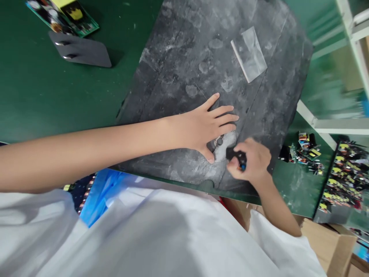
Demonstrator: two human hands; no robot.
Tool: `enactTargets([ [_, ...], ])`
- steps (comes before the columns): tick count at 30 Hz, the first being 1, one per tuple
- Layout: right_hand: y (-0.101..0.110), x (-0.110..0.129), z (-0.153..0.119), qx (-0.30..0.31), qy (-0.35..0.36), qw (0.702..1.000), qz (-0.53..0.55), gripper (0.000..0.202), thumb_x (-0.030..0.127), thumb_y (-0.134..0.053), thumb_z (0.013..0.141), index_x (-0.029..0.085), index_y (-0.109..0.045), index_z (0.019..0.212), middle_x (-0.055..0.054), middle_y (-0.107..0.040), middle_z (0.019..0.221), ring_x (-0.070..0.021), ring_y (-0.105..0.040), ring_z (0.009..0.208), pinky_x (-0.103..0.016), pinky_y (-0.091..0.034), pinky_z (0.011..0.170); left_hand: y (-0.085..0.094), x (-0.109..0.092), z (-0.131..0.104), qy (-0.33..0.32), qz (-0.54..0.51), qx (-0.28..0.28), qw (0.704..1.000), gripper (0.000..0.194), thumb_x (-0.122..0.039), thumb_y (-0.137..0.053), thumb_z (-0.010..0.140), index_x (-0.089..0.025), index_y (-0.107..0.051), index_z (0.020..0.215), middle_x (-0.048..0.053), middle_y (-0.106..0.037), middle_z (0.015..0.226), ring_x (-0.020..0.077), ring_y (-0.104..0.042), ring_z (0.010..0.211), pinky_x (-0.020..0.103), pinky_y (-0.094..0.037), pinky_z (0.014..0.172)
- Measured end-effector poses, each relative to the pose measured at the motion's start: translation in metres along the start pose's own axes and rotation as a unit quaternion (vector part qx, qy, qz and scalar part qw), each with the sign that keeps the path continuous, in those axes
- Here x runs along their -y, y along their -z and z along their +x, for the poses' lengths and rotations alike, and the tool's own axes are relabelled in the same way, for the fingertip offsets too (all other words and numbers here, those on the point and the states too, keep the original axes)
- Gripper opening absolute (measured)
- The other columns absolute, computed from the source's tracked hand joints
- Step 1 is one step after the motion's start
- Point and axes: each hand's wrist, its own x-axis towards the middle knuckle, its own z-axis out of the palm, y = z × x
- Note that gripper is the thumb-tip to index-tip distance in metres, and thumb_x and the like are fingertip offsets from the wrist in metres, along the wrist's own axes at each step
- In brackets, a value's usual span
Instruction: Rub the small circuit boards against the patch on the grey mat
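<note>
My left hand (210, 125) lies with fingers spread on the worn dark mat (178, 46), palm down. Between its thumb and fingers, over a whitish worn patch, a small dark round bit (220, 141) shows; the palm may cover more of it. Just to the right, my right hand (253, 161) is closed round a small black part (234, 154) with a blue spot on it. Motion blur and the fingers hide the exact kind of that part. The two hands are close but apart.
A clear plastic piece (250, 55) lies on the mat's upper right. At upper left, a circuit board (83, 27) and a dark grey plate with two metal prongs (83, 50) rest on the green table (34, 96). Several small boards (309, 152) and a loaded tray (343, 173) stand at right.
</note>
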Motion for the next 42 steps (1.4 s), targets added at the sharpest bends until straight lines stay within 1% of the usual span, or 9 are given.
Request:
enactTargets([
  [3, -0.002, -0.012, 0.006, -0.034, -0.044, 0.998, -0.015, 0.014, 0.025, -0.045, 0.074, 0.021, -0.044, 0.088, 0.001, -0.045, 0.071, -0.0175, -0.047, 0.052, -0.027, -0.035, 0.046, -0.002, 0.001, 0.000, -0.003, 0.002, -0.009, 1.000, 0.086, -0.066, -0.056, 0.070, -0.016, -0.037, 0.137, 0.011, -0.031, 0.150, 0.0323, -0.016, 0.142, 0.060, -0.002, 0.114],
  [5, -0.002, -0.009, 0.005, -0.032, -0.050, 0.998, -0.008, 0.015, 0.025, -0.045, 0.073, 0.021, -0.044, 0.088, 0.001, -0.045, 0.072, -0.0174, -0.047, 0.052, -0.027, -0.036, 0.047, -0.003, 0.002, 0.000, -0.004, 0.003, -0.006, 1.000, 0.085, -0.066, -0.055, 0.071, -0.017, -0.036, 0.137, 0.011, -0.030, 0.150, 0.0321, -0.016, 0.142, 0.060, -0.001, 0.114],
  [10, -0.001, 0.008, -0.004, -0.009, -0.002, 1.000, 0.012, 0.013, 0.021, -0.047, 0.074, 0.022, -0.043, 0.086, 0.003, -0.039, 0.065, -0.0162, -0.041, 0.048, -0.027, -0.034, 0.045, -0.003, 0.002, 0.000, -0.007, 0.003, -0.008, 1.000, 0.085, -0.067, -0.054, 0.071, -0.017, -0.036, 0.138, 0.011, -0.029, 0.151, 0.0316, -0.016, 0.142, 0.059, -0.001, 0.114],
  [16, -0.006, -0.002, 0.002, -0.061, -0.062, 0.996, 0.006, 0.016, 0.025, -0.046, 0.074, 0.021, -0.044, 0.089, 0.001, -0.045, 0.072, -0.0170, -0.046, 0.052, -0.027, -0.035, 0.047, -0.003, 0.002, 0.001, -0.006, -0.002, -0.012, 1.000, 0.084, -0.065, -0.056, 0.070, -0.017, -0.037, 0.137, 0.012, -0.031, 0.150, 0.0333, -0.018, 0.141, 0.060, -0.002, 0.113],
  [21, -0.004, 0.019, -0.005, -0.018, -0.032, 0.999, 0.023, 0.007, 0.023, -0.045, 0.077, 0.021, -0.043, 0.084, 0.003, -0.039, 0.065, -0.0162, -0.040, 0.048, -0.027, -0.032, 0.045, -0.003, 0.002, 0.001, -0.009, -0.006, -0.011, 1.000, 0.084, -0.064, -0.057, 0.071, -0.016, -0.038, 0.136, 0.011, -0.031, 0.150, 0.0327, -0.018, 0.141, 0.060, -0.003, 0.114],
  [27, -0.006, 0.006, 0.006, -0.060, -0.080, 0.995, -0.012, 0.014, 0.025, -0.045, 0.076, 0.021, -0.044, 0.089, 0.000, -0.047, 0.073, -0.0180, -0.049, 0.054, -0.027, -0.037, 0.048, -0.006, 0.004, 0.001, -0.015, -0.008, -0.033, 0.999, 0.084, -0.065, -0.056, 0.070, -0.016, -0.040, 0.135, 0.013, -0.034, 0.148, 0.0343, -0.020, 0.140, 0.061, -0.004, 0.113],
  [33, -0.003, 0.021, 0.002, -0.004, -0.038, 0.999, -0.001, 0.011, 0.024, -0.044, 0.074, 0.022, -0.042, 0.085, 0.003, -0.041, 0.065, -0.0164, -0.043, 0.048, -0.027, -0.033, 0.044, -0.006, 0.004, 0.000, -0.019, 0.001, -0.027, 0.999, 0.084, -0.066, -0.054, 0.072, -0.014, -0.038, 0.136, 0.012, -0.033, 0.149, 0.0333, -0.020, 0.141, 0.061, -0.005, 0.113],
  [38, -0.006, 0.005, 0.009, -0.061, -0.093, 0.994, -0.023, 0.014, 0.026, -0.044, 0.075, 0.021, -0.044, 0.088, -0.001, -0.048, 0.073, -0.0194, -0.050, 0.056, -0.029, -0.038, 0.049, -0.006, 0.003, 0.001, -0.015, 0.006, -0.022, 1.000, 0.085, -0.067, -0.054, 0.071, -0.015, -0.038, 0.136, 0.013, -0.032, 0.149, 0.0333, -0.018, 0.141, 0.061, -0.003, 0.113],
  [42, -0.006, 0.019, 0.005, -0.014, -0.055, 0.998, 0.005, 0.012, 0.024, -0.044, 0.074, 0.022, -0.043, 0.086, 0.002, -0.043, 0.068, -0.0173, -0.046, 0.051, -0.028, -0.035, 0.046, -0.004, 0.002, 0.001, -0.011, -0.004, -0.019, 1.000, 0.084, -0.063, -0.058, 0.070, -0.016, -0.037, 0.137, 0.012, -0.032, 0.149, 0.0330, -0.019, 0.141, 0.060, -0.004, 0.114],
])
